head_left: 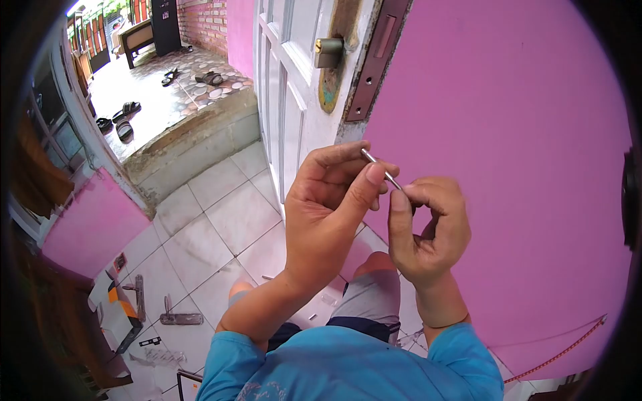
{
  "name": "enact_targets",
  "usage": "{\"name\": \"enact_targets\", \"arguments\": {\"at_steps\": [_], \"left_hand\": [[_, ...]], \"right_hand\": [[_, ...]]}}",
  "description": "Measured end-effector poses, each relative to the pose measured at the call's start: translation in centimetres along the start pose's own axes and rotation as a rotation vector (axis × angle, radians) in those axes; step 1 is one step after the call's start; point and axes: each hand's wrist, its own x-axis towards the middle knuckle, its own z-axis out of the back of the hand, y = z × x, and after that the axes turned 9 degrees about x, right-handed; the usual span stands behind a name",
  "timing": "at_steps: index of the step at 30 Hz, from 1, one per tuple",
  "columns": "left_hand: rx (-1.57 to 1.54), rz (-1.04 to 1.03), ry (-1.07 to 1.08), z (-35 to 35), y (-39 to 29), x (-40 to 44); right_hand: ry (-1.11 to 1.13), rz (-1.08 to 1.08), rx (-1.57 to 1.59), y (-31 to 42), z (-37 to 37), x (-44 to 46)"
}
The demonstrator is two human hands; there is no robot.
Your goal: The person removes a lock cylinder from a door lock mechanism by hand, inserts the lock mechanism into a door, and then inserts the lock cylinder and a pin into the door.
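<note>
Between my two hands is a thin, silvery metal rod [380, 167], slanting down to the right; whether it is threaded is too small to make out. The thumb and fingers of my left hand [324, 210] pinch its upper part. My right hand [431, 224] grips the lower end between thumb and forefinger, its other fingers curled in. Just above and behind them stands a white panelled door [287, 87] with a metal lock cylinder [328, 53] sticking out. A lock faceplate [376, 67] runs along the door's edge.
On the tiled floor at lower left lie door handles with long plates [181, 319] [140, 299], beside an orange-and-black box [119, 313]. A pink wall [515, 154] rises on the right. Sandals [124, 128] lie beyond a raised step [194, 147] outside.
</note>
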Motion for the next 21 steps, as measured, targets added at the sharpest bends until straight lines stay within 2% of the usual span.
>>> {"name": "enact_targets", "arguments": {"at_steps": [2,5,6,8,13,16,18,19,21], "left_hand": [[0.001,-0.008,0.003,0.0,0.1,0.0],[-0.015,-0.025,-0.004,-0.1,0.1,0.3],[-0.029,-0.034,-0.013,-0.1,0.0,0.5],[-0.033,-0.025,-0.014,-0.3,-0.2,0.8],[-0.068,-0.035,0.012,-1.2,-0.7,1.5],[-0.009,-0.042,-0.002,-0.5,-1.5,1.7],[0.324,-0.205,-0.121,1.3,-1.6,1.6],[0.336,-0.298,-0.203,1.9,-1.4,2.5],[0.411,-0.316,-0.258,2.9,-2.0,4.4]], "right_hand": [[0.157,-0.008,-0.159,-0.2,1.1,-0.1],[0.051,-0.101,-0.044,0.3,0.4,0.9],[0.053,-0.1,-0.042,0.1,0.3,1.1],[0.135,0.037,-0.161,-0.2,0.4,1.2],[0.058,-0.011,-0.135,-0.4,0.3,2.1],[0.041,0.011,-0.152,-0.7,0.2,3.4],[0.048,0.038,-0.188,-0.6,-0.1,4.3],[0.06,0.041,-0.194,-0.5,-0.3,4.6],[0.074,0.048,-0.203,-0.6,-0.5,5.1]]}}
